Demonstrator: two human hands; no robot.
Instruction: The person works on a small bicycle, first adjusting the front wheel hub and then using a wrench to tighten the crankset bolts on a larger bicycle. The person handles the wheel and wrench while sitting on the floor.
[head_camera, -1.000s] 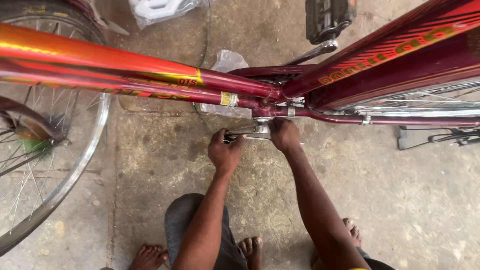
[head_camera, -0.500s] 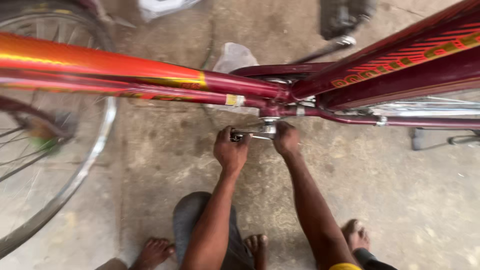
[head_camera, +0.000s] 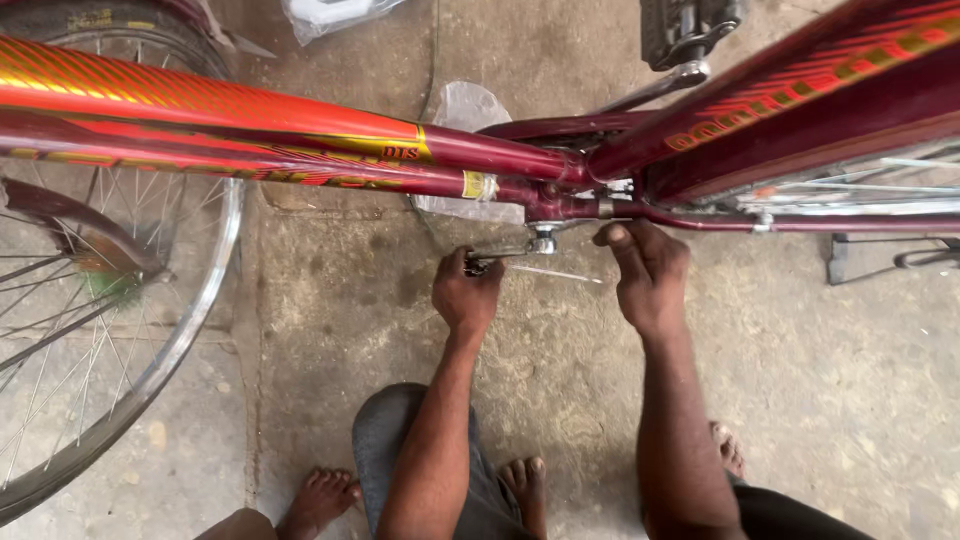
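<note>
A red and orange bicycle frame (head_camera: 300, 135) crosses the view from above. My left hand (head_camera: 465, 295) is closed around the dark handle of a metal spanner (head_camera: 515, 250), whose head sits on a fitting (head_camera: 543, 243) under the bottom bracket (head_camera: 560, 205). My right hand (head_camera: 648, 268) is to the right of it. Its thumb presses against the lower tube by the bracket and its fingers curl downward, hiding what they touch. A thin shiny rod (head_camera: 555, 272) lies between the two hands.
A spoked wheel with a chrome rim (head_camera: 195, 310) fills the left side. A black pedal (head_camera: 685, 25) on its crank sits at the top, and a stand (head_camera: 880, 262) at the right. Clear plastic (head_camera: 465, 105) lies on the concrete floor. My bare feet (head_camera: 320, 498) are below.
My right hand has left the spanner and moved right onto the lower tube. My left hand stays on the spanner handle, and the two hands are now apart.
</note>
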